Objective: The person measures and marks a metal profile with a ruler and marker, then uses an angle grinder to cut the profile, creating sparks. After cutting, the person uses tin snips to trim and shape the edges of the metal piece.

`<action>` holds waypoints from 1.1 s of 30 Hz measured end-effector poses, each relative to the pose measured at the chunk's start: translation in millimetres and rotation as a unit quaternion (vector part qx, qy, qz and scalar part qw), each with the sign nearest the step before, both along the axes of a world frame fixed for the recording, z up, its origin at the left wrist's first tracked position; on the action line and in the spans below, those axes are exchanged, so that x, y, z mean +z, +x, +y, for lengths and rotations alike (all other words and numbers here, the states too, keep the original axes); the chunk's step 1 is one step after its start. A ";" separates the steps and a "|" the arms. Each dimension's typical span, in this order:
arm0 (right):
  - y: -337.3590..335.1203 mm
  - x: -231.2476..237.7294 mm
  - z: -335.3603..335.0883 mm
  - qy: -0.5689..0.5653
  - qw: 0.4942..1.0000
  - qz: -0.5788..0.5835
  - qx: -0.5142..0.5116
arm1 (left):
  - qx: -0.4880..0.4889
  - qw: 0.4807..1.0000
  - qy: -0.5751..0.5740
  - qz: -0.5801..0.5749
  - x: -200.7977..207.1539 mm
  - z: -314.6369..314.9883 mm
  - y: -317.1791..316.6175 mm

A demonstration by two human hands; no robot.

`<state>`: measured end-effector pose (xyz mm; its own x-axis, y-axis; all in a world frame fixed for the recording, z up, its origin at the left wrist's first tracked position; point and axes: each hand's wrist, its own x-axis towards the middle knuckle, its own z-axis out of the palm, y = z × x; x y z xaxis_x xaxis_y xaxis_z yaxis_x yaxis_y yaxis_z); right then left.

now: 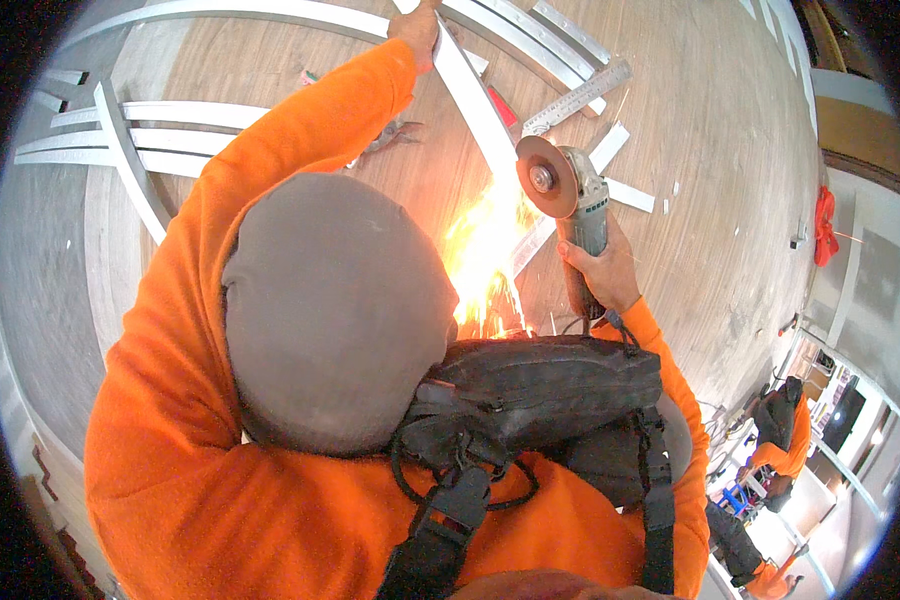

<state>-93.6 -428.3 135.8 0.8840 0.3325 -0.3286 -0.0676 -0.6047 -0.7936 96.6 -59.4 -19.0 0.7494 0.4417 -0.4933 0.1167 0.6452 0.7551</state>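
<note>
My right hand (607, 272) is closed around the body of an angle grinder (587, 232) with a round reddish-brown cutting disc (542, 200). The disc's edge meets a long silver metal profile (475, 98) that slants across the wooden floor. Bright sparks (485, 250) spray from that spot toward my body, and their glare hides the cut itself. Stretched far forward, my left hand (416, 38) grips the profile near its far end. Beneath the disc, other short metal pieces (630, 195) cross on the floor.
Snips (388, 137) and a red object (503, 106) lie near the profile, beside a perforated metal strip (578, 97). More profiles (180, 140) lie at left. A red bundle (825, 225) is at right. Another person in orange (792, 445) is at lower right. My grey knee (335, 310) is close to the sparks.
</note>
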 end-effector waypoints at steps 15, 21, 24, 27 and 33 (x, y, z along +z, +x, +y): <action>6.0 -7.1 2.4 -0.031 0.999 0.002 0.023 | -0.003 0.999 -0.037 0.018 4.3 4.6 -5.5; 5.6 -7.4 4.5 -0.038 0.999 0.013 0.019 | -0.010 0.999 -0.034 0.013 7.3 6.1 -6.2; 0.5 -18.6 -9.3 0.002 1.000 -0.010 0.013 | -0.009 0.999 -0.042 0.006 9.5 6.4 -2.7; -4.5 -19.2 -16.7 0.042 0.998 0.017 -0.050 | -0.019 0.995 -0.095 -0.009 4.2 7.3 -4.1; -1.8 -9.6 -16.8 -0.007 0.999 -0.038 0.001 | 0.007 0.992 -0.116 -0.049 -48.7 42.6 1.8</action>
